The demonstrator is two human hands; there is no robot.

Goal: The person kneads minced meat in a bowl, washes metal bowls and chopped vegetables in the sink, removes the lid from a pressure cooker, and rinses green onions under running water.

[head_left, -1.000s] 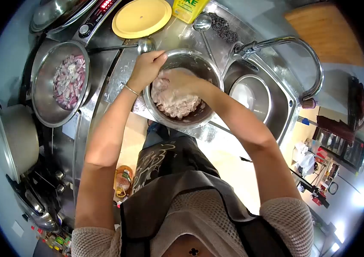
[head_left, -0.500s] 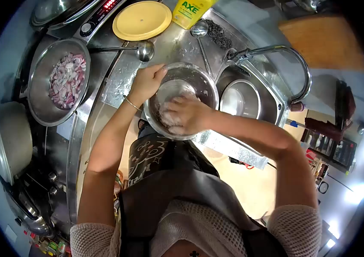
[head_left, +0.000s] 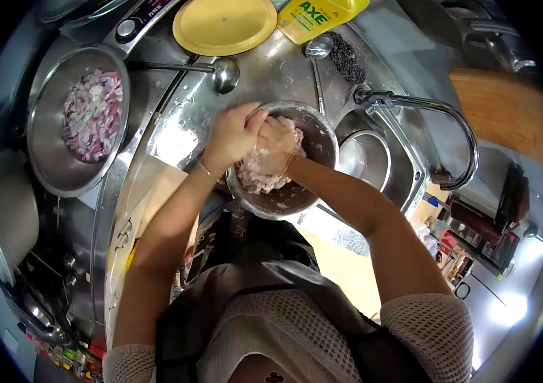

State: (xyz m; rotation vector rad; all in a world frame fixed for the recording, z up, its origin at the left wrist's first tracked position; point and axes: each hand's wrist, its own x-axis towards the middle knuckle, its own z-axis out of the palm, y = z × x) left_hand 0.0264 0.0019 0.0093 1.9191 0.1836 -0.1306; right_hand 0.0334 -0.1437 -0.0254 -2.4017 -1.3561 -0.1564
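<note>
A steel mixing bowl (head_left: 325, 137) sits in front of me, tilted, with a pale pink lump of minced meat (head_left: 262, 175) in it. My left hand (head_left: 234, 135) is closed on the bowl's left rim, thumb pointing inward. Inside the bowl, my right hand (head_left: 278, 145) presses into the minced meat; its fingers curl into the meat and are partly covered by it. A bracelet circles my left wrist.
At left stands a larger steel bowl (head_left: 41, 147) of sliced pink-and-white pieces. Behind are a ladle (head_left: 225, 75), yellow lid (head_left: 223, 25), yellow AXE bottle (head_left: 319, 18), spoon (head_left: 318, 48) and dark scourer (head_left: 346, 59). A curved tap (head_left: 453, 115) overhangs the sink, which holds a metal pot (head_left: 367, 156).
My right hand has moved from the near side of the bowl toward its far left side, and the meat is now gathered there. The bowl appears slightly shifted as the view moved.
</note>
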